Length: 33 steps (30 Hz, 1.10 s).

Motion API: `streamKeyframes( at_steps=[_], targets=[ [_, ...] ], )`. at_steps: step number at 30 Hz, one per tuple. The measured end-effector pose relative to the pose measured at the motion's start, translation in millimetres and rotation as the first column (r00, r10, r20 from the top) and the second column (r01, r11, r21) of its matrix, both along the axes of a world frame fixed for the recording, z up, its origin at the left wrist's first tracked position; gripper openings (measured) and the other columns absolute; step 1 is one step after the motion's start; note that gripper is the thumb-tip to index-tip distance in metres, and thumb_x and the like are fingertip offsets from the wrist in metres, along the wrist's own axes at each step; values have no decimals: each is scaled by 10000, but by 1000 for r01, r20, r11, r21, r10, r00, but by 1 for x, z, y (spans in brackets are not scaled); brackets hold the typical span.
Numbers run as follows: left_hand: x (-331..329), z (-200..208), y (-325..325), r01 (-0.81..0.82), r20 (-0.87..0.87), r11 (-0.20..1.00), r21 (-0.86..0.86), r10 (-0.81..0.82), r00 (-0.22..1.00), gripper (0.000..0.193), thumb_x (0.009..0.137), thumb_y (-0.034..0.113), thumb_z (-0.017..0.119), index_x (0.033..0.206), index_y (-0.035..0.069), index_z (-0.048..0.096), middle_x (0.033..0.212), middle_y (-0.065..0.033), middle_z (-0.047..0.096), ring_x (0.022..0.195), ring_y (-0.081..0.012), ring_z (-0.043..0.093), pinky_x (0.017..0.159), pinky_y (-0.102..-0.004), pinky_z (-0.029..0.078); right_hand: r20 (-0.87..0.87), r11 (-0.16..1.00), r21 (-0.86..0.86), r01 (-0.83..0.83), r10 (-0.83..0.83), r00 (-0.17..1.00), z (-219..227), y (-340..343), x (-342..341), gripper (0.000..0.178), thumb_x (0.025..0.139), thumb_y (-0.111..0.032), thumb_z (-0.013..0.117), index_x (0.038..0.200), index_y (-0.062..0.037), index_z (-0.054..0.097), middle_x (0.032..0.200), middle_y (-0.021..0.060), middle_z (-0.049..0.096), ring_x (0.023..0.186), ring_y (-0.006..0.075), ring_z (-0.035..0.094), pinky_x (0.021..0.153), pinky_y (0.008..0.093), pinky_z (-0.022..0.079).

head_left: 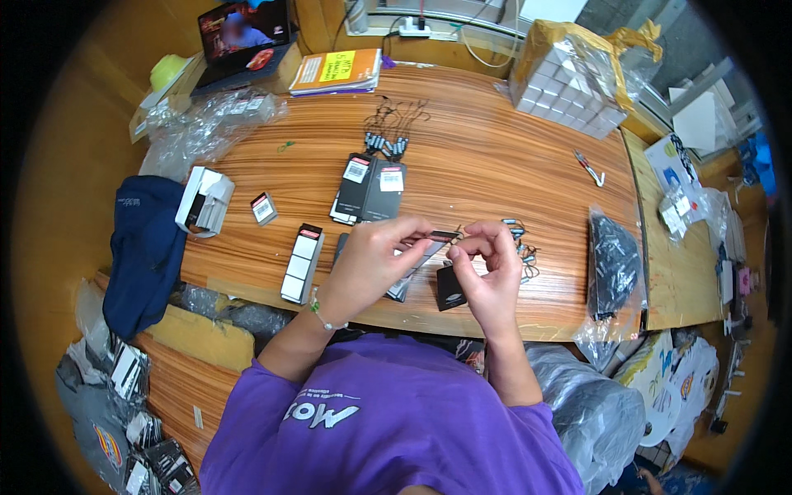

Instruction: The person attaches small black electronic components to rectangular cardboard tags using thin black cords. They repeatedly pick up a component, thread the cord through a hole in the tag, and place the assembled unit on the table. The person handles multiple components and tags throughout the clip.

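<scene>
Above the near part of the wooden table, both my hands meet at chest height. My left hand [384, 247] pinches a small black hang tag [443, 236] seen nearly edge-on. The fingers of my right hand [491, 266] are closed at the tag's right end, on something thin and too small to make out. Below the right hand lies another black tag [450, 289]. Part of a grey-and-white piece shows under the left hand. Beyond the hands are stacks of black tags [368, 191] with white stickers. A black-and-white strip of labels [302, 264] lies left of my left hand.
Bundled black cords with small pale-blue ends [386, 147] lie past the tags, more cords [528, 257] by my right hand. Snips [589, 168] and a bag of dark pieces [614, 266] are at right, wrapped white boxes [569, 89] behind. An open white box [206, 200] stands left.
</scene>
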<state>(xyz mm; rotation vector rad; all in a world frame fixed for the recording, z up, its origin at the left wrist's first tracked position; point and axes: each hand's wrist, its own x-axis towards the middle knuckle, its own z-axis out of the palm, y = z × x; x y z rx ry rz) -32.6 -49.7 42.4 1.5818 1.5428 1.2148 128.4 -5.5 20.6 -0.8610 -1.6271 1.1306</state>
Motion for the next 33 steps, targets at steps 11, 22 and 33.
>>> streamKeyframes(
  at_steps=[11,22,33],
  targets=[
    [14,-4,4,43,-88,993,109,-34,996,157,795,74,619,942,22,641,841,-110,658,666,-192,639,586,-275,506,-120,993,-115,-20,6,993,3,3,6,284,768,80,579,1004,-4,446,680,15,546,619,47,466,589,185,379],
    [13,-3,7,67,-133,988,136,-49,990,152,801,109,602,936,54,646,826,-105,657,667,-237,632,594,-315,490,-197,988,-155,-28,-3,980,-1,3,3,266,792,86,558,1007,-9,434,732,40,567,671,60,519,627,196,416],
    [17,-2,7,161,-284,957,241,-89,955,154,776,64,627,926,40,648,864,-91,662,730,-238,634,650,-311,506,-611,872,-401,-282,-25,791,-14,6,7,254,821,63,547,1037,-20,442,777,74,609,706,125,591,642,224,467]
  ],
)
